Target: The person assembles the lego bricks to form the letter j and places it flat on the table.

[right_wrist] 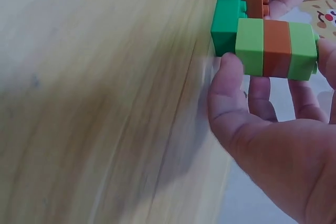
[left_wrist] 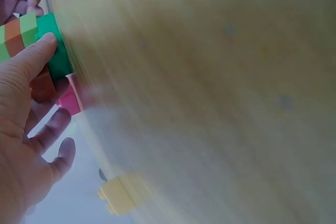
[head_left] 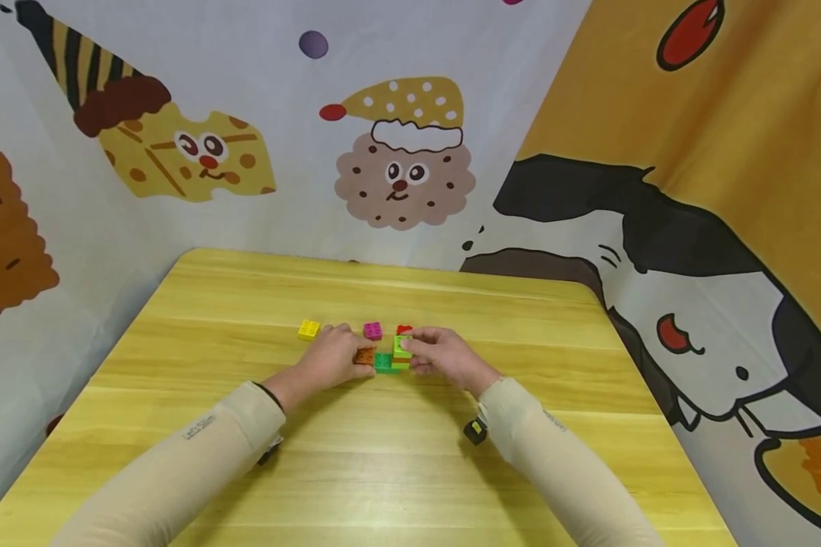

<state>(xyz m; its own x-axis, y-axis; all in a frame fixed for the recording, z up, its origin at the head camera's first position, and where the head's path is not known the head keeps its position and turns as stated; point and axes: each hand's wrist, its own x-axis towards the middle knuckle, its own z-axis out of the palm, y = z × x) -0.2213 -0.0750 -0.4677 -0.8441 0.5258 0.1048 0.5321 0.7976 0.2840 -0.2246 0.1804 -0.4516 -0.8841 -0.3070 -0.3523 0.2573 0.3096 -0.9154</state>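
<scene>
A low build of toy building bricks stands on the table. Its base is a long dark green brick (right_wrist: 224, 22), with an orange-brown brick (right_wrist: 253, 1) on its left end. On the right end rises a stack: a light green brick (right_wrist: 249, 51), an orange-brown brick (right_wrist: 276, 51) and another light green brick (right_wrist: 303, 53) on top. My left hand (head_left: 331, 353) grips the left end, its thumb against the green base in the left wrist view. With thumb and fingers my right hand (head_left: 448, 357) holds the stack, one digit over the topmost studs.
Behind the build lie a magenta brick (head_left: 372, 330) and a red brick (head_left: 404, 330), the red one partly hidden by the stack. A yellow brick (head_left: 309, 329) sits beyond my left hand. Printed cloth (head_left: 246, 228) hangs behind the wooden table (head_left: 383, 471).
</scene>
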